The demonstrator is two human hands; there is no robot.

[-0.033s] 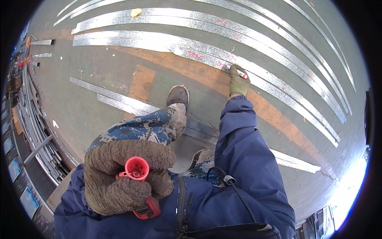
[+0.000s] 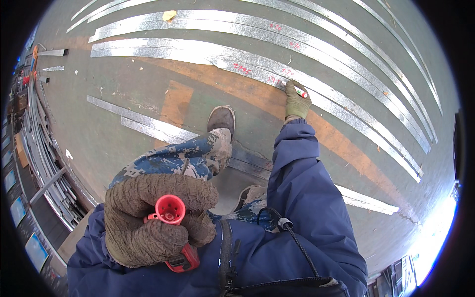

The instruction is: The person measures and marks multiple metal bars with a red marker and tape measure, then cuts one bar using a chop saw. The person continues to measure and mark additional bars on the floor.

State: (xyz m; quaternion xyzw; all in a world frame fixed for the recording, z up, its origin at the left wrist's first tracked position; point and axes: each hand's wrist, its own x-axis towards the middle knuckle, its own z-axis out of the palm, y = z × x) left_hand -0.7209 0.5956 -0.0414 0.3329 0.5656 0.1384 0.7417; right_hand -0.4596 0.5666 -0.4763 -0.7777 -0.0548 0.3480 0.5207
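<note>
Floor (image 2: 123,81): dull grey-green, scuffed, with scattered pale flecks. Worn orange-brown stripe (image 2: 346,148) runs diagonally across it; separate patch (image 2: 175,104) of similar colour lies nearby. Left margin: long grey stock (image 2: 40,143) in a heap, blue-faced panels (image 2: 35,251) beyond, kind unclear. Lower right: strong white light (image 2: 435,242), details washed out.

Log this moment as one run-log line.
Left hand: gloved, gripping red tool | Right hand: gloved, holding marker at metal strip | Red marks: on strip
</note>
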